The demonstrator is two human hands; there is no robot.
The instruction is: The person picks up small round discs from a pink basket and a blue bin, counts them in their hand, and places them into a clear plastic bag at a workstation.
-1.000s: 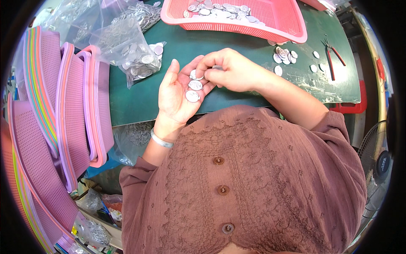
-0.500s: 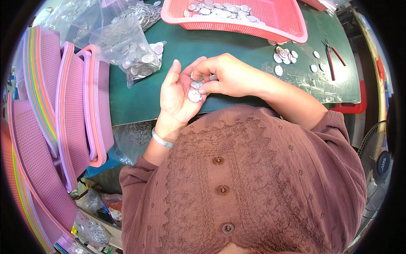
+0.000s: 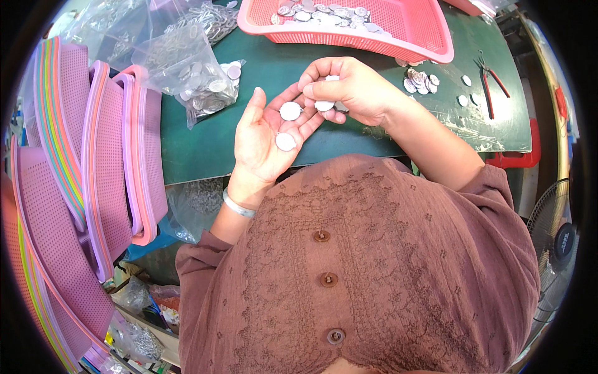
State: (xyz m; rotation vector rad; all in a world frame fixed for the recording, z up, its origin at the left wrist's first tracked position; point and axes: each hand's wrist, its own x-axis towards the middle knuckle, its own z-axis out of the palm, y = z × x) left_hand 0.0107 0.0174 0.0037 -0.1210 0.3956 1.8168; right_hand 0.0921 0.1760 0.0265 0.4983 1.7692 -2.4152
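My left hand (image 3: 261,140) is held palm up above the table's near edge, fingers extended. It supports two small oval silver medals: a lower medal (image 3: 286,142) in the palm and an upper medal (image 3: 290,111) near the fingers. Beside it, my right hand (image 3: 361,90) is curled closed around several more medals (image 3: 324,105), partly hidden by the fingers. Its fingertips are close to the left fingers; whether they touch I cannot tell. A loose heap of similar medals (image 3: 420,81) lies on the table to the right.
A pink plastic basket (image 3: 355,40) with medals stands at the back of the green table (image 3: 205,143). Red-handled pliers (image 3: 490,87) and a few single medals lie at right. Clear bags (image 3: 208,100) of metal parts sit at left, beside stacked purple baskets (image 3: 112,168).
My right hand has lifted slightly up and right, away from the left palm, with medals in its fingers. The medals on the left palm now show plain pale faces.
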